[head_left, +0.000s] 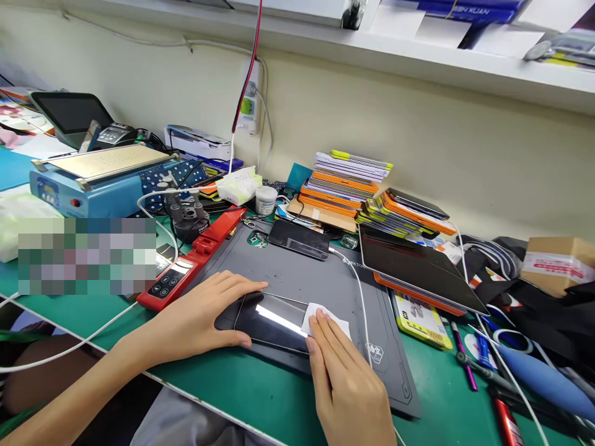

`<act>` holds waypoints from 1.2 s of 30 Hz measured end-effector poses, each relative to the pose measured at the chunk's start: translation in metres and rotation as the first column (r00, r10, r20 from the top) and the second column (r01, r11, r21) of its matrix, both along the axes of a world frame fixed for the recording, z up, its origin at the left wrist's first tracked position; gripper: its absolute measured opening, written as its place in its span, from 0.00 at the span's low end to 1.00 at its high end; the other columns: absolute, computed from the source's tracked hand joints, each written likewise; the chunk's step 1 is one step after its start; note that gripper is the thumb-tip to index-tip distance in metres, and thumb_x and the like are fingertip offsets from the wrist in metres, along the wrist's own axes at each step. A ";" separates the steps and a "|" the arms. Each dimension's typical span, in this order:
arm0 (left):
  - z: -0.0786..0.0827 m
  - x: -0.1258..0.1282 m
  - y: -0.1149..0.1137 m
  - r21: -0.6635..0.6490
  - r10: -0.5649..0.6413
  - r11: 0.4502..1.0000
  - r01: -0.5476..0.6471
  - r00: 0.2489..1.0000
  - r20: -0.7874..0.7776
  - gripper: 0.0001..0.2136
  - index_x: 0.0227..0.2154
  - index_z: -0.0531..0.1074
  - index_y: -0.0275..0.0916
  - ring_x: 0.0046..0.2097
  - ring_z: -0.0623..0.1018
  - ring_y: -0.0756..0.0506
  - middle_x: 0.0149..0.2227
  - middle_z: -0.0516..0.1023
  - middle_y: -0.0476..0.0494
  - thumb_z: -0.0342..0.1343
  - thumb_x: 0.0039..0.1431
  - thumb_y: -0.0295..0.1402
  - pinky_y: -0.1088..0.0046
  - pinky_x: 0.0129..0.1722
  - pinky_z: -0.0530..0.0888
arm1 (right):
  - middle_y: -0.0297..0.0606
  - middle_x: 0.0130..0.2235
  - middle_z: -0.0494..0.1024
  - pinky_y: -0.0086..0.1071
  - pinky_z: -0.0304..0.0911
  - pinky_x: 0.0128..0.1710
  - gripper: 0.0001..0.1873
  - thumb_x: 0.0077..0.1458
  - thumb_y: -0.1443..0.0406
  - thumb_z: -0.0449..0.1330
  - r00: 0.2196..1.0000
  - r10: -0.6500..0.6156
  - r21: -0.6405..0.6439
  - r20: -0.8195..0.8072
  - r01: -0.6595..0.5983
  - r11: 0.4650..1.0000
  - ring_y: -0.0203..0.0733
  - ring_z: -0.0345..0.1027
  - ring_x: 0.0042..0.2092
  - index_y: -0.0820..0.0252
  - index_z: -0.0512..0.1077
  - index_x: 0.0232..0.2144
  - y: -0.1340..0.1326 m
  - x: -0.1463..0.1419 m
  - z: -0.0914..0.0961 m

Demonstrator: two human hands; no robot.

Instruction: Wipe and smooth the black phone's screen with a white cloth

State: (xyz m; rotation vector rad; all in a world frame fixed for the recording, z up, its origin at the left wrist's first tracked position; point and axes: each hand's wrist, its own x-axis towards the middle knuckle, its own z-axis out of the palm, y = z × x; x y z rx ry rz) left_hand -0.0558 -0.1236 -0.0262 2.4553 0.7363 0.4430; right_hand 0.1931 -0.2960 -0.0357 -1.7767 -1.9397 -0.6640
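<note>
A dark smartphone (274, 323) lies with its glossy side up on a grey work mat (307, 279). A bright strip of light reflects across its glass. My left hand (204, 319) spans the phone's left end, thumb at the near edge and fingers at the far edge, holding it. At the right end, the fingers of my right hand (346, 371) press a folded white wipe (316, 316) onto the glass. The wipe hides that end of the phone. Behind, a second black phone (300, 240) lies on the mat with a white cable (360, 285) plugged in.
A red handheld tool (190, 260) lies left of the mat, beside a blue heating plate machine (93, 179). Stacked boxes and panels (344, 186) stand at the back. A dark tablet-like panel (413, 266) rests at right, near pens and a yellow-edged pack (421, 319).
</note>
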 end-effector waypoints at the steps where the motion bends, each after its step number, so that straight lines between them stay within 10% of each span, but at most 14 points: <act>1: -0.001 0.000 0.000 0.008 0.001 1.000 -0.001 1.000 0.000 0.33 0.70 0.62 0.59 0.64 0.73 0.39 0.65 0.73 0.47 0.67 0.65 0.46 0.62 0.63 0.73 | 0.41 0.61 0.79 0.36 0.76 0.57 0.19 0.72 0.66 0.55 1.000 0.018 -0.006 0.020 -0.017 1.000 0.47 0.77 0.59 0.68 0.77 0.59 -0.005 -0.001 0.000; 6: -0.003 -0.001 0.000 0.050 -0.032 0.998 0.031 0.999 0.024 0.33 0.71 0.62 0.56 0.63 0.74 0.38 0.63 0.74 0.45 0.65 0.66 0.46 0.62 0.63 0.72 | 0.41 0.61 0.78 0.35 0.74 0.59 0.19 0.69 0.67 0.60 0.992 0.069 -0.025 0.110 -0.066 0.997 0.48 0.77 0.59 0.68 0.77 0.59 -0.026 -0.006 -0.001; 14: -0.002 -0.002 0.002 0.031 -0.049 0.998 0.048 0.998 0.029 0.31 0.70 0.62 0.55 0.64 0.72 0.38 0.64 0.72 0.45 0.63 0.68 0.49 0.60 0.63 0.70 | 0.36 0.57 0.82 0.42 0.75 0.60 0.18 0.74 0.66 0.52 0.998 -0.013 -0.044 -0.063 0.011 0.999 0.47 0.79 0.58 0.62 0.80 0.55 0.013 -0.013 0.012; 23: 0.000 -0.003 0.003 0.058 -0.075 0.996 0.074 0.997 0.018 0.35 0.72 0.59 0.53 0.63 0.71 0.38 0.63 0.73 0.45 0.65 0.67 0.47 0.61 0.61 0.68 | 0.44 0.61 0.79 0.44 0.65 0.66 0.23 0.69 0.66 0.61 0.992 0.027 -0.007 0.127 -0.026 1.000 0.50 0.77 0.59 0.68 0.72 0.63 -0.037 -0.017 -0.006; 31: -0.003 -0.004 0.004 0.033 -0.071 0.997 0.071 0.997 0.002 0.34 0.72 0.58 0.54 0.63 0.70 0.38 0.64 0.72 0.45 0.62 0.68 0.51 0.61 0.62 0.68 | 0.38 0.56 0.83 0.49 0.60 0.67 0.18 0.76 0.64 0.50 0.999 -0.041 -0.005 0.012 0.041 0.999 0.46 0.79 0.55 0.64 0.78 0.55 0.022 -0.017 0.008; 36: -0.003 -0.003 0.006 0.025 -0.074 0.997 0.073 0.997 0.013 0.34 0.71 0.59 0.53 0.64 0.70 0.38 0.64 0.71 0.46 0.63 0.67 0.51 0.61 0.63 0.67 | 0.45 0.63 0.77 0.50 0.58 0.69 0.22 0.74 0.63 0.55 0.993 0.001 -0.029 0.119 0.002 1.000 0.52 0.74 0.61 0.71 0.72 0.62 -0.009 -0.016 -0.002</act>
